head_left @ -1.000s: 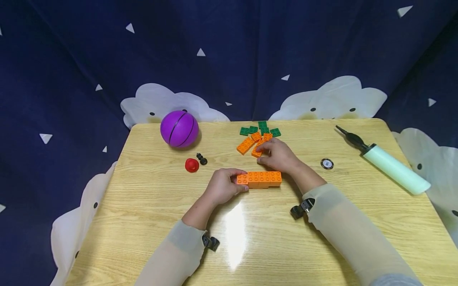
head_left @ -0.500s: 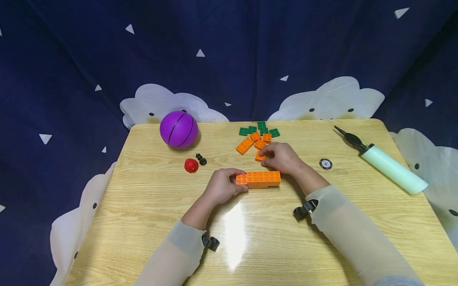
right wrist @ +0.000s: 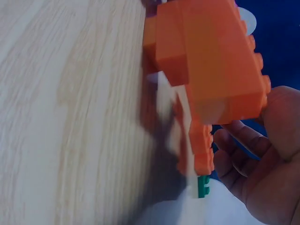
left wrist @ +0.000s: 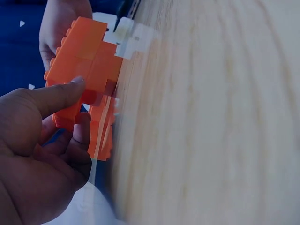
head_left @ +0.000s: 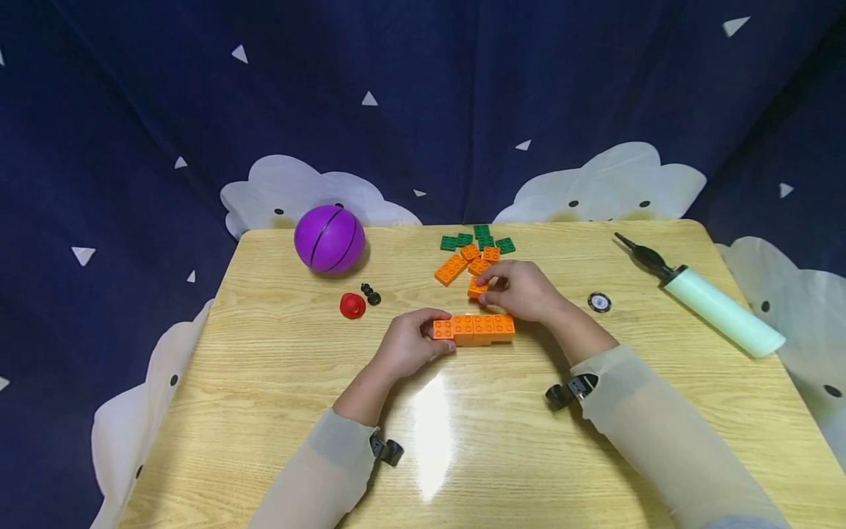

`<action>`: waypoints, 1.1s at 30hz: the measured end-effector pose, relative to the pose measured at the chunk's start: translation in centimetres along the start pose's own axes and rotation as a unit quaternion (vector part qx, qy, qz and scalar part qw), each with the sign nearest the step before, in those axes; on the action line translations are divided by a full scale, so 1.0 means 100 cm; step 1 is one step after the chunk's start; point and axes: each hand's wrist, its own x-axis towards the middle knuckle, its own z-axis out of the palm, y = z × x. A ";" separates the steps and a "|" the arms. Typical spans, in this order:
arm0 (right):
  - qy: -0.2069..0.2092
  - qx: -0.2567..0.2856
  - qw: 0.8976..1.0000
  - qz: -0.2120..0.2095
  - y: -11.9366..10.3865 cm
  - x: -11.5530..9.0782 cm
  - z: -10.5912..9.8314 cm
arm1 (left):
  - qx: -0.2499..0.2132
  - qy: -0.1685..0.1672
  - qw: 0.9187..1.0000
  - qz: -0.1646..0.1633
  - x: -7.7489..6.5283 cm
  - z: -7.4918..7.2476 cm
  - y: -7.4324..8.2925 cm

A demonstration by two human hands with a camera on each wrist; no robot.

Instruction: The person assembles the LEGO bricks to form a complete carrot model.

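Observation:
My left hand (head_left: 410,342) grips the left end of a row of joined orange toy building bricks (head_left: 482,330), thumb on the near side and fingers behind. In the left wrist view the row's underside is stepped, with a narrower layer below the top one. Just beyond the row, my right hand (head_left: 523,292) pinches a small orange brick (head_left: 476,288) between thumb and fingers. The right wrist view has the row (right wrist: 220,61) in front, covering what the right fingertips hold.
Loose orange bricks (head_left: 451,270) lie behind the right fingers, with several green bricks (head_left: 481,232) at the back edge. Further left are a purple ball (head_left: 329,239), a red hat-shaped piece (head_left: 352,306) and a black piece (head_left: 371,294). A poker chip (head_left: 599,302) and hand pump (head_left: 714,305) lie right.
My right hand has drawn the small orange brick a little toward me, away from the loose orange ones. The left hand keeps its grip on the row, nearly in place.

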 end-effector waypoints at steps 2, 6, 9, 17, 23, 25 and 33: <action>0.001 0.003 1.000 -0.009 -0.005 -0.002 -0.001 | -0.002 0.001 1.000 0.003 0.000 -0.001 -0.002; 0.001 0.000 1.000 -0.022 -0.015 -0.004 -0.001 | -0.012 0.001 1.000 0.011 -0.001 -0.003 -0.005; 0.000 0.006 1.000 -0.028 -0.022 -0.006 -0.001 | -0.017 0.001 1.000 0.014 -0.002 -0.005 -0.006; 0.005 0.022 0.999 -0.044 -0.037 -0.012 0.003 | -0.016 0.000 1.000 0.005 -0.005 -0.009 -0.006; 0.002 0.025 0.998 -0.059 -0.046 -0.014 0.008 | -0.027 -0.001 1.000 0.004 -0.006 -0.010 -0.008; 0.001 0.026 0.998 -0.064 -0.049 -0.015 0.009 | -0.028 0.000 1.000 0.004 -0.005 -0.010 -0.009; -0.013 0.026 0.996 -0.080 -0.056 -0.019 0.015 | -0.030 0.004 1.000 0.004 -0.005 -0.011 -0.011</action>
